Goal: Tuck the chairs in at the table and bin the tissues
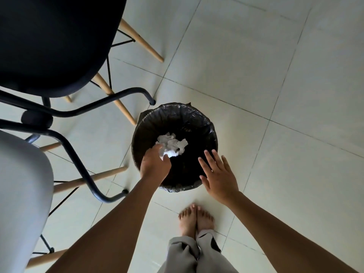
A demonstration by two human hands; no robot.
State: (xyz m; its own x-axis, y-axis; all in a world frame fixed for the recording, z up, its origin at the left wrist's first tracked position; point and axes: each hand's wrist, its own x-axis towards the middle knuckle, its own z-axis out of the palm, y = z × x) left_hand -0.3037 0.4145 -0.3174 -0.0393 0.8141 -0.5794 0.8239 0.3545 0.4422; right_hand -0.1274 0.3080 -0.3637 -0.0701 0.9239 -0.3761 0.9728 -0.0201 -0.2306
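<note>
A round bin (pixel 204 123) lined with a black bag stands on the tiled floor in front of me. Over its left side my left hand (pixel 154 164) pinches a bunch of crumpled white tissues (pixel 172 145), which hang inside the bin's mouth. My right hand (pixel 218 174) hovers flat over the bin's right rim, fingers spread, holding nothing. A black chair (pixel 55 42) with wooden legs stands at the upper left. A white chair (pixel 19 190) with wooden legs sits at the lower left.
Dark metal table legs (pixel 82 160) curve down to the floor between the two chairs, close to the bin's left side. My bare feet (pixel 195 219) stand just behind the bin. Pale floor tiles (pixel 285 95) stretch to the right.
</note>
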